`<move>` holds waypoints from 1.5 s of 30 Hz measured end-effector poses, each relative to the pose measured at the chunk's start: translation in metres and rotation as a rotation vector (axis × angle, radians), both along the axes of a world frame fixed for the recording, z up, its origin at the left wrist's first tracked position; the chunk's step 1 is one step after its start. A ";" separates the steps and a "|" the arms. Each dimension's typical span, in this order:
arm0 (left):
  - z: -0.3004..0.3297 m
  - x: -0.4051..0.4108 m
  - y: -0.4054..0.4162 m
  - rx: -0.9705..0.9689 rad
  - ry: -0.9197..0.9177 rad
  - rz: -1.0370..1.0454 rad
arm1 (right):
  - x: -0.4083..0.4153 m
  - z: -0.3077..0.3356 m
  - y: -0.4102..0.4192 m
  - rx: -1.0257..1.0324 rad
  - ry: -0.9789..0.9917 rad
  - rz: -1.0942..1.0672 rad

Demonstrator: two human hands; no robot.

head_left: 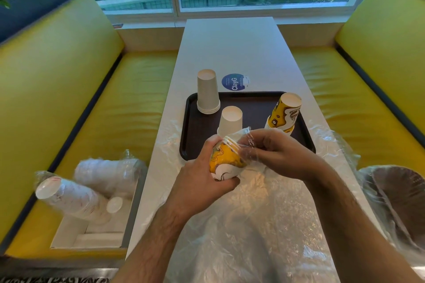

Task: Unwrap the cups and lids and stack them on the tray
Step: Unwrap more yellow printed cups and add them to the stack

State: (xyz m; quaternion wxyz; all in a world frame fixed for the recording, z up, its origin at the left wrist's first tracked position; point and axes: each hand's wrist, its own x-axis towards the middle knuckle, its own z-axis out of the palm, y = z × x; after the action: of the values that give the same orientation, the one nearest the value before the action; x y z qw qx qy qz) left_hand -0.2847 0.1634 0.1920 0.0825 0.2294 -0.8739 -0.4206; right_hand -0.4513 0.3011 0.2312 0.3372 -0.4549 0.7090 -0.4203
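Observation:
My left hand [202, 174] grips a short stack of yellow patterned cups [226, 163] lying on its side just in front of the dark brown tray [195, 140]. At the stack's rim end, my right hand [273, 151] pinches its clear plastic wrap [247, 139]. On the tray stand three upside-down stacks: tall white cups [207, 92] at the back left, shorter white cups [230, 119] in the middle, yellow patterned cups [284, 112] at the right.
Loose clear plastic [253, 225] covers the near end of the white table [232, 48]. On the left yellow bench sits an open box [92, 232] with wrapped white cup sleeves [69, 195]. A wrapped brown bundle [400, 197] lies at the right. A blue sticker [234, 82] lies behind the tray.

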 end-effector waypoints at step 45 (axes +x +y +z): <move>0.017 0.004 -0.004 0.395 0.358 0.132 | -0.042 -0.001 0.001 -0.159 0.165 -0.411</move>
State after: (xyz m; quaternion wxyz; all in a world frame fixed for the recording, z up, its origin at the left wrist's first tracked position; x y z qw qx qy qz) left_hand -0.2811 0.1598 0.2094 0.2166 0.2197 -0.7296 -0.6103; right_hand -0.4930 0.3025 0.2300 0.1487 -0.3591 0.7766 -0.4959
